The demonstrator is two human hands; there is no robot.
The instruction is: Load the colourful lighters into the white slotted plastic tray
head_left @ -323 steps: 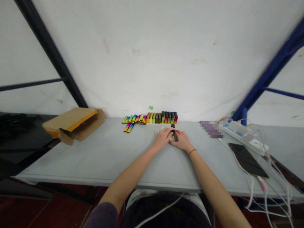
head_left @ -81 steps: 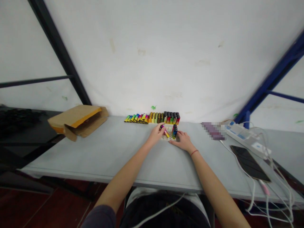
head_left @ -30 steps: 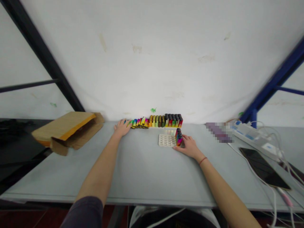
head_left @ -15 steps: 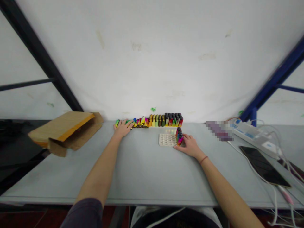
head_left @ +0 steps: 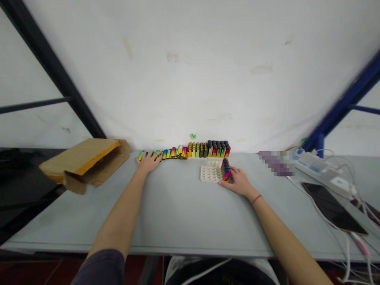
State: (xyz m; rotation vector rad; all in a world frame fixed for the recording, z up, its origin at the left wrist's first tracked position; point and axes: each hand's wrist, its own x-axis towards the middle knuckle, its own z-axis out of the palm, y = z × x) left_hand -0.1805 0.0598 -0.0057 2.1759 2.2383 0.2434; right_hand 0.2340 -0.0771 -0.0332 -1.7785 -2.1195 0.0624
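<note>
My left hand point(head_left: 147, 162) rests over the left end of a row of colourful lighters point(head_left: 173, 153) that lie on their sides. Its fingers are spread, and some lighters are hidden under them. My right hand point(head_left: 239, 182) grips the right end of a white tray point(head_left: 209, 174) with round holes, thumb at the front corner and fingers along the side. One line of upright lighters with dark tops point(head_left: 226, 170) stands in the tray's right end, beside those fingers. The tray's other holes show no lighters.
Against the wall stand upright yellow and dark lighters point(head_left: 198, 150) and a block of black-topped lighters point(head_left: 219, 149). An open cardboard box point(head_left: 80, 160) lies at left. A phone point(head_left: 334, 208), cables and a power strip point(head_left: 325, 173) lie at right.
My left hand has slid a little to the left along the lying lighters. My right hand stays at the tray's right end. The view has shifted slightly.
</note>
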